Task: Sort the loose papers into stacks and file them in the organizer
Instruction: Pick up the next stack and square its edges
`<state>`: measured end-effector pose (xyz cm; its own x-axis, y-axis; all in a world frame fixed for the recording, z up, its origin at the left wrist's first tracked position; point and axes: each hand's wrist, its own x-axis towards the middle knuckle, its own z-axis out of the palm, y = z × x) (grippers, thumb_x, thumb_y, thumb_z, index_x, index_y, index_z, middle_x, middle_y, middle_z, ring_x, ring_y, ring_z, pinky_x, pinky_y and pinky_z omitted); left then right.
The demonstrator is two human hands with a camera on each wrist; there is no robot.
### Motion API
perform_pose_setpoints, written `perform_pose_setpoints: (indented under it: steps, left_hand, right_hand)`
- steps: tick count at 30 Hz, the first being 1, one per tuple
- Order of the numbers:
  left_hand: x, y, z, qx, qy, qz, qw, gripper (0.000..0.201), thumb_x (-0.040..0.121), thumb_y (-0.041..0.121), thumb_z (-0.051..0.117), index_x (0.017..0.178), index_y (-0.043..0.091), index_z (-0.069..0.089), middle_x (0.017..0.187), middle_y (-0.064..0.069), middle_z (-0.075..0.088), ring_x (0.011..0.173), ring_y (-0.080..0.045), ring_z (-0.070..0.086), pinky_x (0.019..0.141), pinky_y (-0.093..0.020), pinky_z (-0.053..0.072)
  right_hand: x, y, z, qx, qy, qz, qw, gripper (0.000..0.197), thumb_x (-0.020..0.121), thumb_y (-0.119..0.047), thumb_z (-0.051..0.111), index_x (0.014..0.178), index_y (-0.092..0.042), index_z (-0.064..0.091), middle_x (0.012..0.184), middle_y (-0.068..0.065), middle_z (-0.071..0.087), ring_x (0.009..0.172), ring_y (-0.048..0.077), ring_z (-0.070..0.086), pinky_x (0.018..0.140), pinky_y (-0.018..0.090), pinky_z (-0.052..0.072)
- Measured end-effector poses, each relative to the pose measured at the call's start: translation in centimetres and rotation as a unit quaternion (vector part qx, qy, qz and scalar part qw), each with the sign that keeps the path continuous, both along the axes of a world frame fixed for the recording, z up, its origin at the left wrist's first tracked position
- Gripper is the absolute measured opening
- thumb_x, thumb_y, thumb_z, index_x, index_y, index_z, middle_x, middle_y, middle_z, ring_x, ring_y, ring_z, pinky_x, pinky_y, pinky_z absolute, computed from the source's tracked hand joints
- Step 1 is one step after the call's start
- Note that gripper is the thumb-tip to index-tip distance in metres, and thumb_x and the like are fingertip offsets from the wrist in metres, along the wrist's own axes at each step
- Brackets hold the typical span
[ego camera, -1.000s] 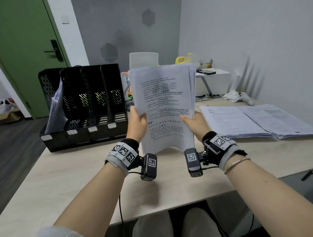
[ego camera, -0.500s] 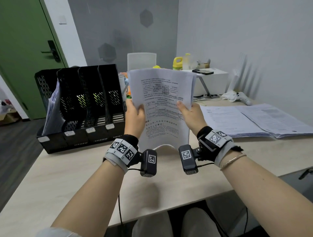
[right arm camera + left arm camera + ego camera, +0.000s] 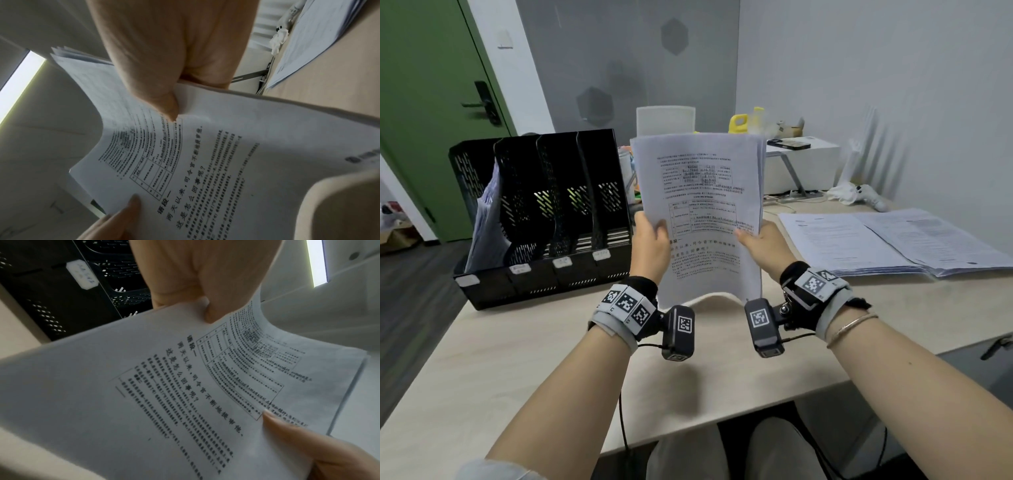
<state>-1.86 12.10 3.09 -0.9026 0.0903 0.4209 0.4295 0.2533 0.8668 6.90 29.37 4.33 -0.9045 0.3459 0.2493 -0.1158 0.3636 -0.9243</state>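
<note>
A stack of printed papers [image 3: 700, 192] stands upright above the desk, its bottom edge bowed just over the tabletop. My left hand [image 3: 652, 240] grips its left edge with the thumb on the front page. My right hand [image 3: 758, 241] grips the right edge the same way. The wrist views show both thumbs pressed on the printed stack [image 3: 185, 386] [image 3: 205, 162]. A black four-slot file organizer [image 3: 541, 212] stands to the left on the desk; its leftmost slot holds leaning papers [image 3: 484, 219]. More papers [image 3: 887, 240] lie spread at the right.
Behind the stack are a white box [image 3: 804, 164] with a phone on it, a yellow bottle [image 3: 738, 123] and a white container [image 3: 666, 120]. A white controller [image 3: 866, 197] lies by the wall. A green door [image 3: 431, 102] is at the far left.
The held stack dropped slightly toward the desk and shifted a little left, nearer the organizer. Both hands slid higher up its side edges and keep their grip.
</note>
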Motion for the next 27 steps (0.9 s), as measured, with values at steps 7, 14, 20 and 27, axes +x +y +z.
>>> perform_pose_setpoints:
  steps: [7,14,20,27]
  left_hand:
    - [1.0,-0.6,-0.1,0.073,0.009,-0.016,0.997,0.037,0.093,0.021,0.056,0.119,0.004,0.034,0.109,-0.002,0.055,0.095,-0.014,0.057,0.078,-0.025,0.046]
    - [1.0,-0.5,-0.6,0.086,0.002,-0.024,0.996,0.037,0.089,0.042,0.056,0.108,0.013,0.040,0.106,0.004,0.056,0.095,-0.009,0.056,0.079,-0.022,0.046]
    - [0.7,-0.8,-0.9,0.075,0.019,-0.030,0.997,0.029,0.095,0.037,0.050,0.101,0.010,0.040,0.091,0.013,0.054,0.083,-0.003,0.055,0.077,-0.025,0.048]
    - [0.6,-0.8,0.1,0.101,0.047,-0.032,0.993,0.017,0.099,0.028,0.044,0.103,0.012,0.041,0.094,0.014,0.056,0.088,-0.002,0.059,0.084,-0.033,0.050]
  right_hand:
    - [1.0,0.4,-0.2,-0.047,0.036,0.010,0.998,0.035,0.082,-0.006,0.069,0.116,-0.009,0.064,0.108,0.002,0.068,0.091,0.008,0.064,0.077,0.015,0.050]
    - [0.8,0.6,-0.9,-0.102,0.037,-0.015,0.994,0.022,0.079,-0.010,0.073,0.100,-0.013,0.067,0.098,0.004,0.069,0.088,0.015,0.067,0.084,0.030,0.055]
    - [0.5,1.4,-0.7,-0.064,0.083,-0.099,0.990,0.023,0.081,-0.001,0.064,0.102,-0.012,0.060,0.096,0.001,0.067,0.080,0.007,0.063,0.066,0.014,0.050]
    - [-0.1,1.1,0.6,-0.025,0.125,-0.103,0.986,0.021,0.092,-0.002,0.050,0.112,-0.001,0.056,0.100,0.002,0.061,0.087,0.012,0.058,0.063,0.005,0.045]
